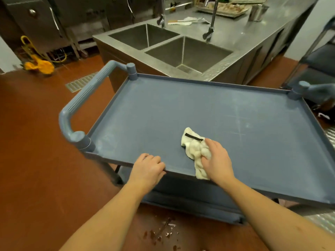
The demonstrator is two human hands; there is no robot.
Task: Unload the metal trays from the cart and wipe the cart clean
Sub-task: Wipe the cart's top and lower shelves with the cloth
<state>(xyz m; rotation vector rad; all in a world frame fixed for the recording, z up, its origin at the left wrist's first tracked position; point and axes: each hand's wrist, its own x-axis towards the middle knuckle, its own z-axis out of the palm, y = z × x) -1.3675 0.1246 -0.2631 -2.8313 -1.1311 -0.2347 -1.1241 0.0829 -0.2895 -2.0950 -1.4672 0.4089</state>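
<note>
A blue-grey plastic cart (181, 109) stands in front of me, its top shelf bare of trays and streaked with pale smears. My right hand (218, 160) grips a crumpled white cloth (194, 147) with a black stripe and holds it against the shelf near the front edge. My left hand (147, 168) grips the cart's front rim, fingers curled over the lip. A lower shelf shows partly beneath the top one. No metal trays lie on the cart.
A steel double sink (172, 44) and counter stand just behind the cart, with a tray of food (223, 8) and a metal cup (255, 12) at the back. A dark rack (319, 57) stands at right. Floor drain (79, 83), yellow object (39, 65), and spill marks (159, 234) lie on the red floor.
</note>
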